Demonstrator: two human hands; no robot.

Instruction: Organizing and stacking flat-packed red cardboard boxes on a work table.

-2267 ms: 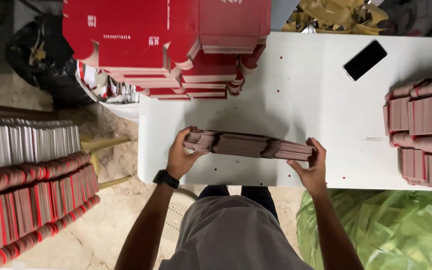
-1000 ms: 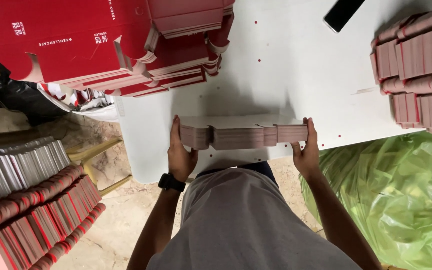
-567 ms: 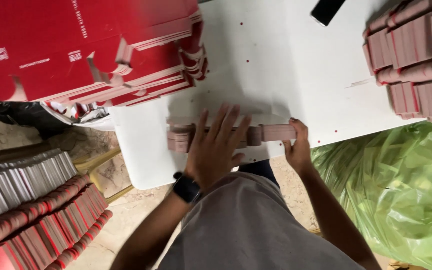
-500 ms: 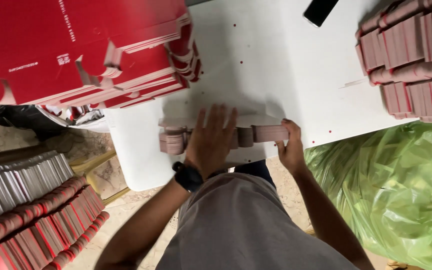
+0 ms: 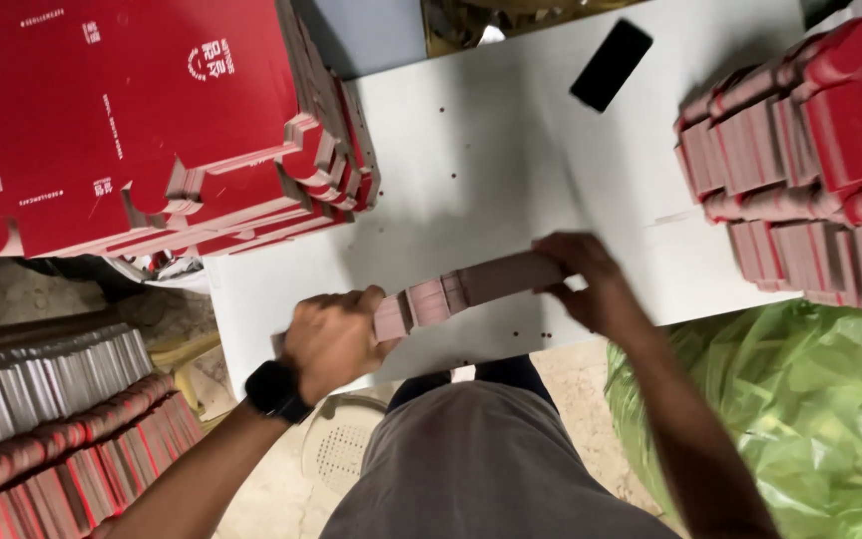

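A long bundle of flat pinkish-red cardboard pieces (image 5: pixel 471 287) lies on edge across the front of the white table (image 5: pixel 481 150). My left hand (image 5: pixel 333 339), with a black watch on the wrist, grips the bundle's left end. My right hand (image 5: pixel 586 281) holds its right end, fingers curled over the top. The bundle slants slightly, its right end farther from me.
A tall stack of flat red box blanks (image 5: pixel 142 130) fills the table's left side. More stacked red blanks (image 5: pixel 810 170) stand at the right. A black phone (image 5: pixel 611 64) lies at the back. Rows of blanks (image 5: pixel 42 419) sit on the floor left; a green plastic bag (image 5: pixel 800 419) lies at the right.
My left hand lay flat over the bundle's middle; now it has slid back to grip the left end. The view has shifted closer to the table.
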